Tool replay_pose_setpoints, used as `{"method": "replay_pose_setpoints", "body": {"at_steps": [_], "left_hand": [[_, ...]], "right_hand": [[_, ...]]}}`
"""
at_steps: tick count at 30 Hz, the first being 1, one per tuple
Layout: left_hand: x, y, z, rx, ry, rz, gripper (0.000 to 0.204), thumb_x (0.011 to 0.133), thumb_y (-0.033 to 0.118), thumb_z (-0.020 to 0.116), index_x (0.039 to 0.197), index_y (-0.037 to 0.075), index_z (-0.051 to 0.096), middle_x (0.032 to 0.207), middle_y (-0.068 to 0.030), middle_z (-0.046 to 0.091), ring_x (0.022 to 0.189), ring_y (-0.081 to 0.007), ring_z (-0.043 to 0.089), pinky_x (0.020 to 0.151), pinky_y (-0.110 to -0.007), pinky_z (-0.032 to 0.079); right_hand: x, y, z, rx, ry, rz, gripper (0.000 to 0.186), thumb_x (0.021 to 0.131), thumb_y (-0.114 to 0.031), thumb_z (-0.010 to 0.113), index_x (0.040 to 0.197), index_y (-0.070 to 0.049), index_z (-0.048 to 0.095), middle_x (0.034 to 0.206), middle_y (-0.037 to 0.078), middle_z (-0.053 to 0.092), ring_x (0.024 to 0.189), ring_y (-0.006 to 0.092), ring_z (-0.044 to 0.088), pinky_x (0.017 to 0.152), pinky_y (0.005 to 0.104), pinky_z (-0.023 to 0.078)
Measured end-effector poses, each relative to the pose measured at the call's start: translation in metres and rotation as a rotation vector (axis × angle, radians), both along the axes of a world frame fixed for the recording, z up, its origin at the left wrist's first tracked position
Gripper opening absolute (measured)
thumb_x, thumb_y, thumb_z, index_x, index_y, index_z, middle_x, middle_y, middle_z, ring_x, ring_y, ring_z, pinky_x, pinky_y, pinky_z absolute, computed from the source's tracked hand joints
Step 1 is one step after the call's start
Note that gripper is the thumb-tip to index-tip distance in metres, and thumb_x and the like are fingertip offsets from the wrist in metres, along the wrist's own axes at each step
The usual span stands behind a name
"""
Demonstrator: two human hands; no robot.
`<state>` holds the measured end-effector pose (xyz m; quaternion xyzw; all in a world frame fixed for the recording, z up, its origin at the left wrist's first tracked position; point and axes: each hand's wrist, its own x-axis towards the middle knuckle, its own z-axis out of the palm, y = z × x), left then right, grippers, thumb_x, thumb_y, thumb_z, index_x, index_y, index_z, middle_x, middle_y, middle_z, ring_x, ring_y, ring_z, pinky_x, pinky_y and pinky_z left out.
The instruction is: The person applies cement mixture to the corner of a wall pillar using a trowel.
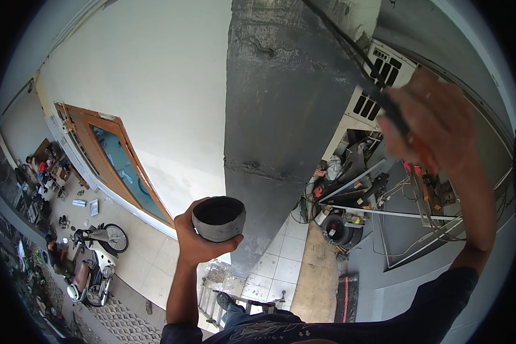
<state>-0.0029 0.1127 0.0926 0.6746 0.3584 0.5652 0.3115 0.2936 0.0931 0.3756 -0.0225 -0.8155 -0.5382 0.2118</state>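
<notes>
one seemingly orange-handled tool (pixel 394 109) in right hand (pixel 438 123)

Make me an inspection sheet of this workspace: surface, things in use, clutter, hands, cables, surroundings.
Surface: grey-coated column, rough ridges across it.
Things in use: grey cup, dark inside; long dark tool, blurred, exact kind unclear.
Clutter: tyres and metal bars heaped right of the column.
Hands: left hand cradles the cup; right hand, raised, grips the tool.
Cables: loose cables around the clutter.
Surroundings: wood-framed door and motorcycle at left.
</notes>
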Motion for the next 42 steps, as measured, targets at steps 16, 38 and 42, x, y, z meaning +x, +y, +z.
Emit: {"method": "replay_pose_setpoints", "body": {"at_steps": [16, 38, 42], "left_hand": [[-0.027, -0.037, -0.041, -0.157, -0.005, 0.176, 0.061, 0.051, 0.016, 0.09, 0.105, -0.005, 0.068, 0.094, -0.0131, 0.075, 0.084, -0.02, 0.073, 0.079, -0.034, 0.059], [-0.034, -0.061, -0.058, -0.14, -0.03, 0.255, 0.065, 0.05, 0.019, 0.09, 0.106, -0.004, 0.067, 0.094, -0.0146, 0.075, 0.084, -0.023, 0.074, 0.08, -0.036, 0.059], [-0.023, -0.057, -0.062, -0.164, -0.065, 0.224, 0.066, 0.049, 0.02, 0.09, 0.106, -0.005, 0.067, 0.094, -0.014, 0.075, 0.085, -0.0223, 0.074, 0.081, -0.036, 0.059]], "right_hand": [[-0.019, 0.032, 0.013, 0.067, -0.181, -0.643, 0.021, 0.09, -0.008, 0.066, 0.071, -0.003, 0.058, 0.054, 0.006, 0.052, 0.049, 0.0103, 0.051, 0.042, 0.0277, 0.036], [0.076, 0.019, 0.017, -0.248, 0.712, -0.099, 0.019, 0.086, -0.006, 0.074, 0.101, 0.006, 0.069, 0.075, 0.003, 0.064, 0.069, 0.0119, 0.061, 0.064, 0.0227, 0.051], [0.062, 0.038, 0.035, -0.977, 0.796, -0.342, 0.02, 0.091, -0.014, 0.069, 0.1, 0.004, 0.069, 0.076, 0.001, 0.061, 0.069, 0.0096, 0.057, 0.064, 0.0216, 0.047]]}}
